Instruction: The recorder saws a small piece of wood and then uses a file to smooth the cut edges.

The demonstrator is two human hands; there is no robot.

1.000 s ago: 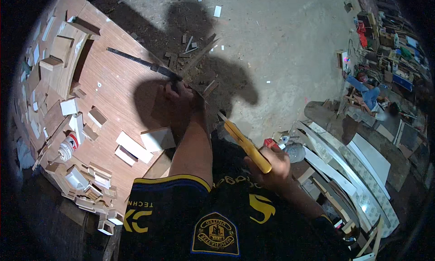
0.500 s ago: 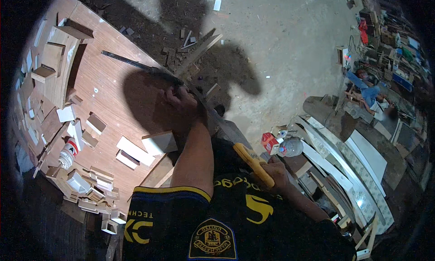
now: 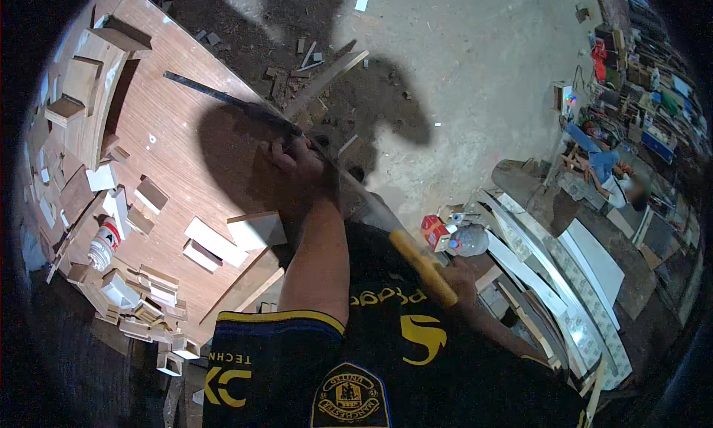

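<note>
Wood-topped bench point(image 3: 167, 149): the left hand point(image 3: 301, 164) apparently steadies a dark bar point(image 3: 208, 91) near the edge, its grip too shadowed to tell; the right hand point(image 3: 462, 277) holds a yellow-handled saw point(image 3: 420, 267), seemingly angled for control.

Your right hand point(image 3: 463, 276) grips a yellow handle point(image 3: 422, 267) that looks like smooth plastic; its greyish blade point(image 3: 375, 205) seems to be metal. The dark bar point(image 3: 208, 91) by your left hand point(image 3: 298, 165) looks matt, its material unclear. Your worktop point(image 3: 174, 149) shows smooth wood grain. On it, the white strips point(image 3: 215, 238) have flat, smooth faces. Your black shirt point(image 3: 282, 368) is cloth. At your right, the bottle point(image 3: 471, 241) is clear, shiny plastic, and the long panels point(image 3: 583, 335) gleam glossily. The floor point(image 3: 453, 64) looks like matt, rough concrete.
</note>
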